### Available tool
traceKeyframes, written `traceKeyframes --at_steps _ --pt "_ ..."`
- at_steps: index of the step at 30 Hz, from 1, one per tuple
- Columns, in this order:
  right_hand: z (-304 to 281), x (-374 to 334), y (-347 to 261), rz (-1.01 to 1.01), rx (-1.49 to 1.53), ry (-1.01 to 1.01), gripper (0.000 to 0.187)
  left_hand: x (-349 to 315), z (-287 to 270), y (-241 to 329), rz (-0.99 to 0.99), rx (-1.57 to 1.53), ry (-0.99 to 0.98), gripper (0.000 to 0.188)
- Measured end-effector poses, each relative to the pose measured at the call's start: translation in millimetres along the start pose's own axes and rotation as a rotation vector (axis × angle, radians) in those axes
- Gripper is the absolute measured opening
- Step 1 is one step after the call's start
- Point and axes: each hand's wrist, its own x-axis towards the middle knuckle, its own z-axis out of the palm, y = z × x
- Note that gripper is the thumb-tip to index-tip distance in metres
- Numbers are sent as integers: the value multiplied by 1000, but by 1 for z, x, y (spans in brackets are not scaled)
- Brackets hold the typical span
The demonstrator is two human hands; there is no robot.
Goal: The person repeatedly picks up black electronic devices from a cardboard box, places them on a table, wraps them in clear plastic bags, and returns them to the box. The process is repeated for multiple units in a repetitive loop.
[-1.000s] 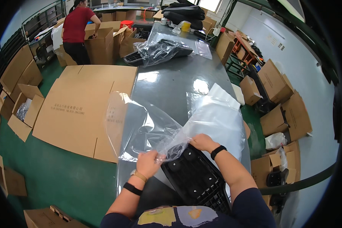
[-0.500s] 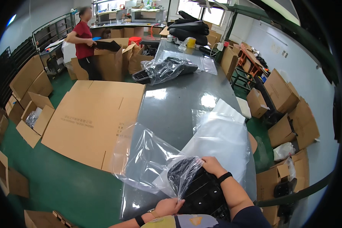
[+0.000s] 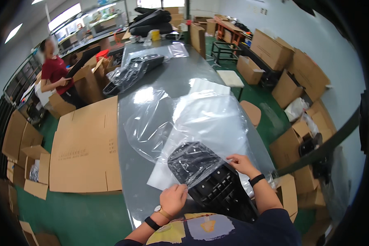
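Observation:
A black molded plastic panel [image 3: 223, 189], probably a chair back, lies slanted on the table before me. Its rounded far end is inside a clear plastic bag [image 3: 148, 130], whose loose part spreads out to the left and beyond. My left hand [image 3: 173, 199] is closed on the bag's edge at the panel's left side. On the opposite side, my right hand [image 3: 242, 164] pinches the same edge of the bag. White foam sheets [image 3: 211, 107] lie flat under the panel's far end.
On the table's far part rest a bagged black panel [image 3: 137, 70] and a stack of black cushions [image 3: 151, 22]. Flattened cardboard [image 3: 86, 143] adjoins the table's left edge. A person in red [image 3: 55, 74] stands at far left holding a black panel. A green post [image 3: 320, 149] slants at right.
The bag has come further down over the panel and lies flatter on it. Both hands have shifted apart along its edge. My view has turned rightward; the other person has raised their panel.

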Motion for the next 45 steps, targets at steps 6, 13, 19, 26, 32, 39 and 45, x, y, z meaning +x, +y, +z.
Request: traceKeyframes --at_steps 6,13,19,26,32,39,45 --pt "-54 -178 104 333 318 174 21 13 5 20 -10 -164 101 10" --pt "12 -376 151 848 1386 273 39 23 24 28 -224 -123 -59 12" --pt "40 -367 102 663 1167 -19 63 32 15 63 43 -46 6 14" --pt "-13 -316 12 244 455 33 71 99 -2 86 155 -53 234 15" --pt "15 -295 24 314 1040 113 67 85 -13 90 500 359 -7 12" --pt "42 -265 16 502 1328 -108 56 31 -50 70 250 320 90 13" --pt "73 -227 -22 115 768 -172 69 28 -48 82 314 127 255 14"
